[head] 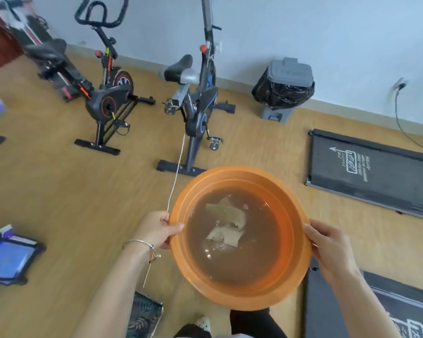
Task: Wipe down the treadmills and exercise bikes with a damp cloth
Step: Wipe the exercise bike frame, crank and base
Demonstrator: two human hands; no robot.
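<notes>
I carry an orange plastic basin [288, 272] of water above the wooden floor. A pale cloth [226, 224] lies sunk in the water. My left hand [155, 231] grips the basin's left rim, thumb over the edge. My right hand [331, 248] grips the right rim. Ahead stand two exercise bikes: a black-and-red bike [105, 98] at the left and a black-and-blue bike [195, 103] in the middle. A flat black treadmill [371, 172] lies at the right, and a second treadmill [352, 311] lies at the lower right.
A grey pedal bin [285, 86] with a black liner stands by the wall. A white cord [177, 172] runs from the blue bike toward my left hand. A wall socket with a cable [401, 111] is at the far right. A blue-framed object [7, 261] lies at the left.
</notes>
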